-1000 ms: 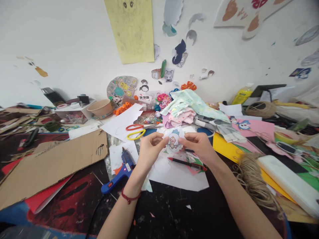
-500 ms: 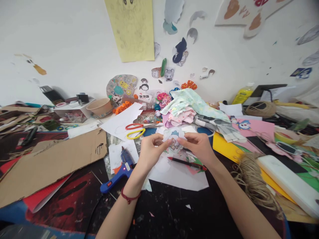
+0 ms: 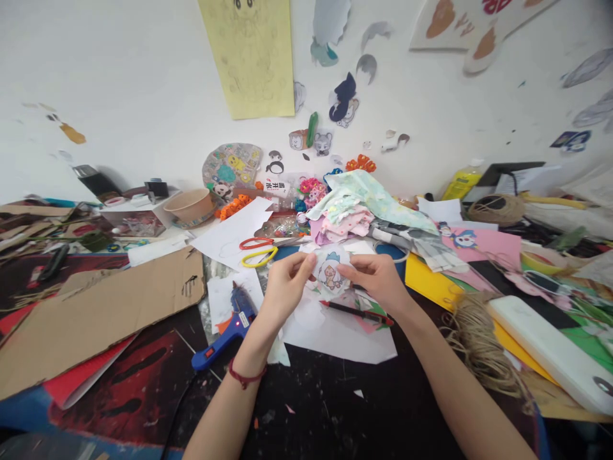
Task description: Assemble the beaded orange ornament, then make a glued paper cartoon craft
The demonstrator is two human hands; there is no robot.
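Note:
A small paper cut-out [image 3: 331, 273], printed with a cartoon figure in a blue hat, is held up over the middle of the table. My left hand [image 3: 288, 281] pinches its left edge between thumb and fingers. At its right edge, my right hand [image 3: 376, 279] grips it the same way. Beneath the hands lie white paper sheets [image 3: 335, 338] and a black and red pen [image 3: 357, 312]. A blue glue gun [image 3: 232, 335] with a lit red light rests left of my left wrist. Beyond it sit scissors [image 3: 261, 252] with red and yellow handles.
A large cardboard piece [image 3: 110, 319] covers the left side. Folded fabric [image 3: 354, 207] is heaped behind my hands. On the right are a twine bundle [image 3: 479, 338], a long white case [image 3: 550, 354] and yellow paper [image 3: 431, 284]. A bowl [image 3: 189, 204] stands at the back left.
The thumbs have shifted outward toward the cut-out's edges, so more of its printed figure shows. Both hands still hold it, and the view has moved slightly.

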